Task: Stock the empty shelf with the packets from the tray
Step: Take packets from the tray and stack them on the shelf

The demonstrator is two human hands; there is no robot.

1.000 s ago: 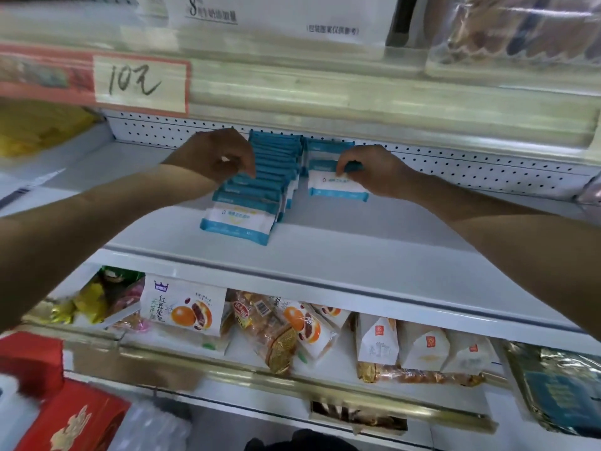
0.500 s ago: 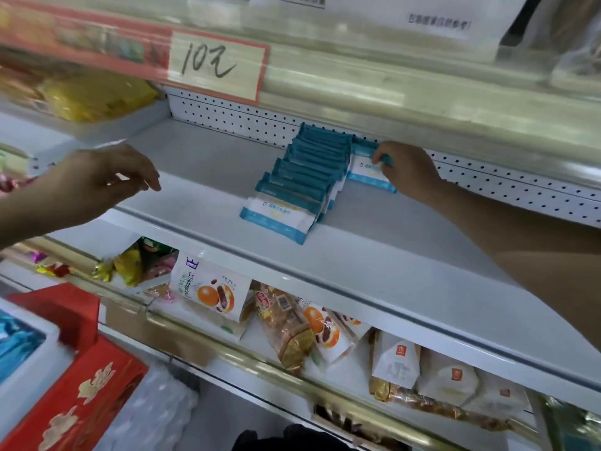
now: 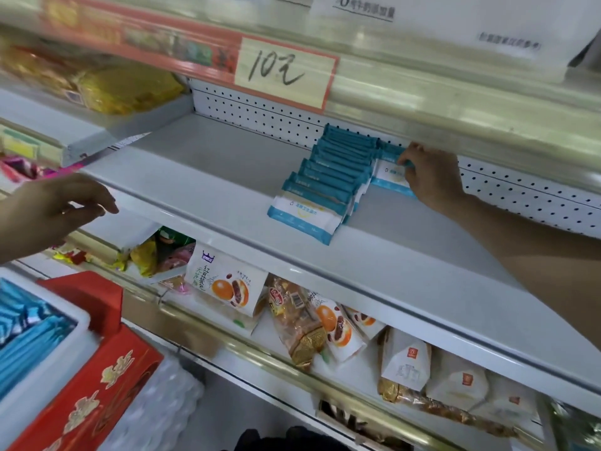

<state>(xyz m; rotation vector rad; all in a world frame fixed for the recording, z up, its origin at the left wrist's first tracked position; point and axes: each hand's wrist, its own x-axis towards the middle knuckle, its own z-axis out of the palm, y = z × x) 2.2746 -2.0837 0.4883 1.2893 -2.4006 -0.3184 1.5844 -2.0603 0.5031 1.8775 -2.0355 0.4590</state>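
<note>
A row of several blue-and-white packets lies overlapped on the grey shelf, running from its back wall toward the front. Right of the row, a second short stack of packets rests near the perforated back wall, and my right hand pinches its top blue edge. My left hand hovers off the shelf's left front edge with relaxed fingers and holds nothing. The white tray at the lower left holds more blue packets.
A red gift box stands beside the tray. The lower shelf holds bread and pastry bags. An upper shelf lip with a "10" price sign overhangs the packets. Yellow packs sit on the left neighbouring shelf.
My left hand left the packet row and drew back left and down toward the tray. The view swung left, bringing the tray into sight. My right hand stayed on the right-hand stack.
</note>
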